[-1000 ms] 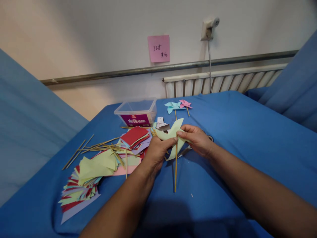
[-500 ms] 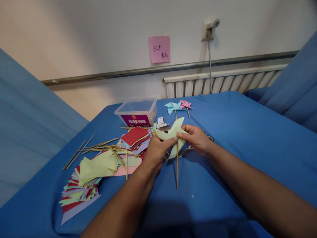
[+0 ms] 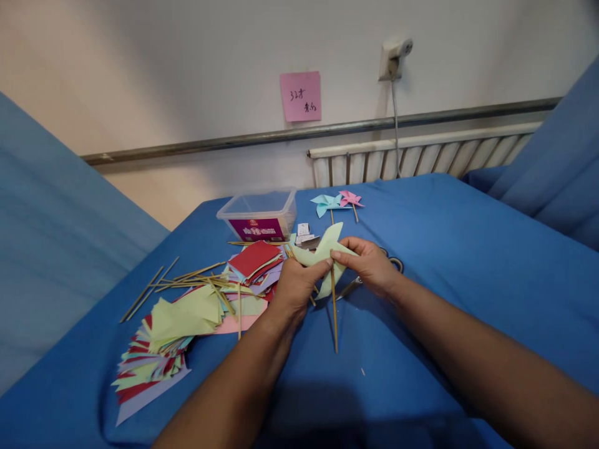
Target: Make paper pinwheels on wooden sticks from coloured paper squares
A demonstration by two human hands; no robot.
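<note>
Head view, left to right, with places given relative to the pale green folded-paper pinwheel (image 3: 322, 254) held above the blue cloth-covered table (image 3: 458, 262).

Far left of the pinwheel: a fan of cut coloured paper squares in green, red and lilac (image 3: 154, 349) lying flat on the cloth, with loose thin bamboo sticks (image 3: 187, 277) scattered just behind it. Nearer the pinwheel, still to its left, a small stack of red paper squares (image 3: 253, 257). Behind and left of the pinwheel: a clear plastic box with a purple label (image 3: 259, 215).

At the pinwheel: the left hand (image 3: 292, 288) is closed on its left side, thumb and fingers pinching the paper. A thin bamboo stick (image 3: 334, 312) hangs from the pinwheel's centre, pointing toward the viewer, its lower end over the cloth. The right hand (image 3: 372, 265) pinches the pinwheel's centre where the stick meets the paper, fingertips almost touching the left thumb.

Behind the pinwheel: two finished small pinwheels, one light blue and one pink (image 3: 337, 201), lying on the cloth. On the wall above it: a pink sticky note with handwriting (image 3: 301, 95). Just right of the right hand: metal scissors (image 3: 393, 265), mostly hidden.
</note>
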